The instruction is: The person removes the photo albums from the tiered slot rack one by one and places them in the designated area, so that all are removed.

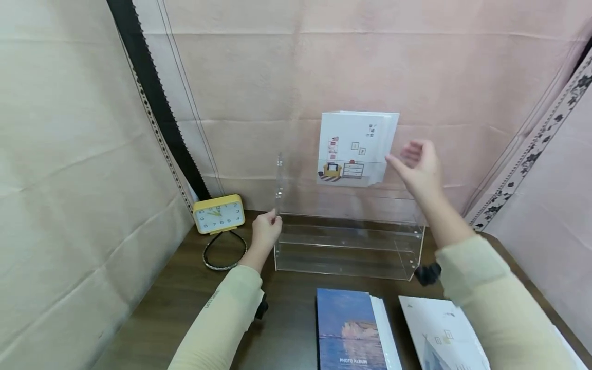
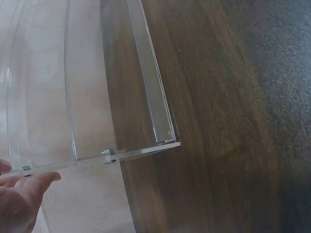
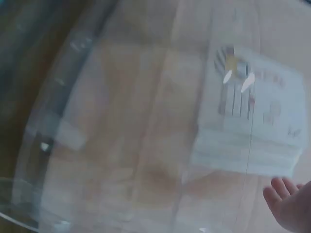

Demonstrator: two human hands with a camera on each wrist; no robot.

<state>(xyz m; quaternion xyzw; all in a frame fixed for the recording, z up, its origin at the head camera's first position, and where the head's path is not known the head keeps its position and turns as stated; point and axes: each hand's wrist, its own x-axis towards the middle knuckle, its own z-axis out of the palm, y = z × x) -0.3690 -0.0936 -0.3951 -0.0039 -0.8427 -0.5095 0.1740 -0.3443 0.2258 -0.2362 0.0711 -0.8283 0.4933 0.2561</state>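
A clear acrylic tiered rack [image 1: 342, 267] stands at the back of the table. My left hand [image 1: 266, 231] pinches its left side panel [image 2: 92, 159], thumb and fingers on either side of the edge. On the rack's upper tier, a white booklet [image 1: 356, 146] with furniture drawings leans upright; its thick page block [image 3: 243, 153] shows in the right wrist view. My right hand [image 1: 418, 169] is raised just right of the booklet, fingers loosely bent, apart from it and holding nothing.
A blue photo album [image 1: 347, 329] lies in front of the rack. Right of it is another white booklet [image 1: 444, 334], partly under my right sleeve. At the left stand a yellow clock [image 1: 219, 214] and a thin dark loop [image 1: 206, 257]. Cloth walls [image 1: 231, 77] border the table.
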